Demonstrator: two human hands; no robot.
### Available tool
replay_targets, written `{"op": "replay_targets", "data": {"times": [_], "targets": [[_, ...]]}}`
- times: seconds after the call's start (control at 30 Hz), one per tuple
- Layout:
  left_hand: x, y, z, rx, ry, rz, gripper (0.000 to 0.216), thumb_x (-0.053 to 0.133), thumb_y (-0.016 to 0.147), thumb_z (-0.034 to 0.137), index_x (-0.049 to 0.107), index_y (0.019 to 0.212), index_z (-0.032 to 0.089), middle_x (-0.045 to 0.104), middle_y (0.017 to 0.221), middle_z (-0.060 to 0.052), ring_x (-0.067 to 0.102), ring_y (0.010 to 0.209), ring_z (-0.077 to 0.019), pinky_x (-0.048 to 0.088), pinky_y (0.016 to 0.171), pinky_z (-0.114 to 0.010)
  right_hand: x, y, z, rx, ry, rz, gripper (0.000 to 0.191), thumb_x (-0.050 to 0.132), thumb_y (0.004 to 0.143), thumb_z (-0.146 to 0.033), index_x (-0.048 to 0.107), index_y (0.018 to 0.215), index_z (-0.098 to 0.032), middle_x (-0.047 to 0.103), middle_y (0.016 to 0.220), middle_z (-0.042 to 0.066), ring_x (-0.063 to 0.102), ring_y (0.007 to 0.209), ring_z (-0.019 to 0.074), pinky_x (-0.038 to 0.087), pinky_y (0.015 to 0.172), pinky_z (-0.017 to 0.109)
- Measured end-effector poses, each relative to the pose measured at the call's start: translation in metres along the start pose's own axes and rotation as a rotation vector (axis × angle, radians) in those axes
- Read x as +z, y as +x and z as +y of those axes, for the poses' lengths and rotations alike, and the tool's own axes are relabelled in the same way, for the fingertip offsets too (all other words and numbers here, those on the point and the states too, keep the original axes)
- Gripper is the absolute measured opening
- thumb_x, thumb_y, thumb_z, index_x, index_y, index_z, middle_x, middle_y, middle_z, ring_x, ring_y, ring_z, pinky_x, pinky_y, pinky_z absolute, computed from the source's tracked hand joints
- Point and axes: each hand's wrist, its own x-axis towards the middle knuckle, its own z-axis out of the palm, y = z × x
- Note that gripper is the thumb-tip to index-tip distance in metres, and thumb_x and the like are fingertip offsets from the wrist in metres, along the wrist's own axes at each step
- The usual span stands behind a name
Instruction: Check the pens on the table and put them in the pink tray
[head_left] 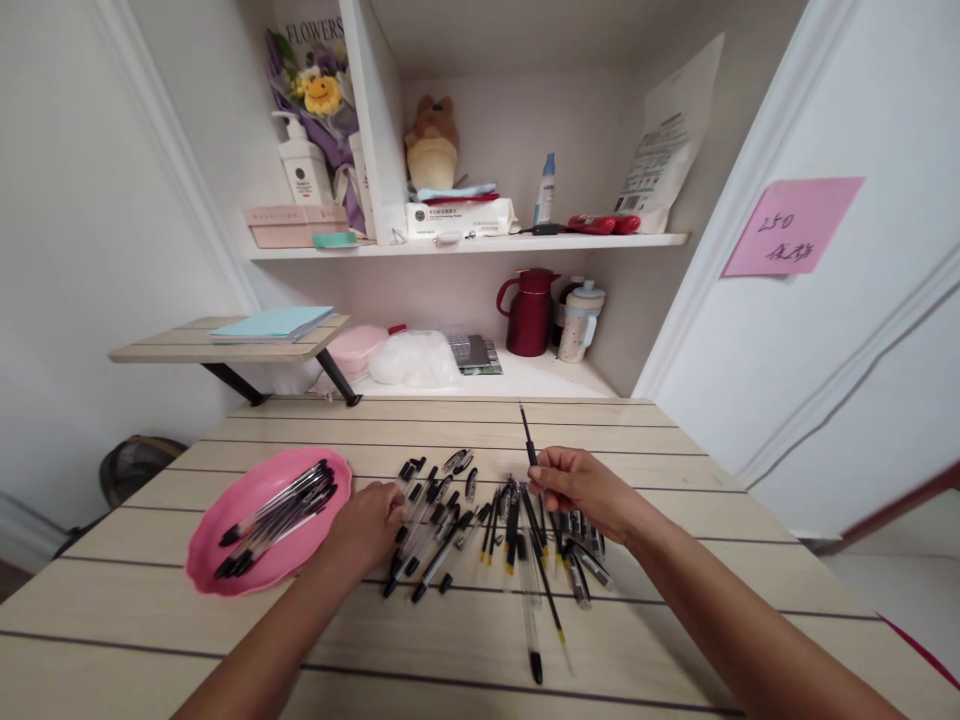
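Pinching a refill (528, 430) in my right hand (574, 482), thumb and fingers closed on it, thin pointed end up, leaning slightly left. Wider black section sits just above my fingertips; where its lower end stops, can't tell, pile's in the way. Left hand (375, 515) is low over the table (420, 650), fingers curled, at the near-left edge of the clear barrels (442, 560). Can't tell if they grip one; blurred there.

Barrels lie loose between my hands, mostly slanted, black ends. Small black clips-and-caps bits, call them caps (579, 580), some beyond the barrels, more below my right hand. Loose refills (489, 535) with yellow ends fan out under that hand, towards me. One long barrel (531, 610) points at me, black end nearest.

Pink tray (201, 550) on the left, beside my left forearm, apart from the pile; bundle of pens (281, 515) inside, lying slantwise.

Back: red jug (529, 318) and a cup (579, 325) next to it, lower shelf. Riser (161, 342) back left, blue paper (274, 322) on top. Pink note (799, 225) on right wall.
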Motion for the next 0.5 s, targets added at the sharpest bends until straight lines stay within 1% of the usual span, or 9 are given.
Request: {"op": "replay_targets", "data": {"times": [0.13,0.23,0.37,0.5], "targets": [[0.006,-0.003,-0.001,0.035,0.009,-0.037,0.021,0.044,0.075,0.021,0.058,0.091,0.022,0.058,0.091,-0.004,0.054,0.083,-0.0162,0.036,0.074,-0.026,-0.007,-0.005,0.003,-0.013,-0.008,0.004,0.026,0.060,0.067,-0.038,0.046,0.063,-0.017,0.057,0.059,-0.002,0.044,0.042,0.0049,0.025,0.038,0.019],[0.009,-0.006,0.002,0.048,0.028,-0.047,0.023,0.045,0.074,0.021,0.058,0.093,0.023,0.057,0.093,-0.004,0.053,0.085,-0.0163,0.036,0.076,-0.026,-0.016,-0.011,0.005,0.000,-0.013,0.014,0.027,0.060,0.066,-0.040,0.046,0.062,-0.017,0.056,0.059,-0.002,0.044,0.042,0.0049,0.025,0.039,0.019],[0.006,-0.006,0.007,0.051,0.048,-0.043,0.025,0.046,0.073,0.021,0.058,0.095,0.024,0.056,0.095,-0.004,0.053,0.085,-0.0163,0.037,0.075,-0.026,-0.028,-0.020,0.006,0.030,-0.020,0.056,0.030,0.060,0.065,-0.041,0.043,0.062,-0.017,0.058,0.063,-0.001,0.044,0.043,0.0049,0.025,0.040,0.019],[0.004,-0.004,0.010,0.050,0.082,-0.079,0.027,0.047,0.072,0.021,0.057,0.096,0.025,0.055,0.094,-0.003,0.053,0.085,-0.0169,0.038,0.074,-0.027,-0.036,-0.026,0.007,0.023,0.014,0.076,0.029,0.060,0.066,-0.040,0.043,0.062,-0.017,0.057,0.064,-0.001,0.043,0.044,0.0044,0.024,0.041,0.019]]}}
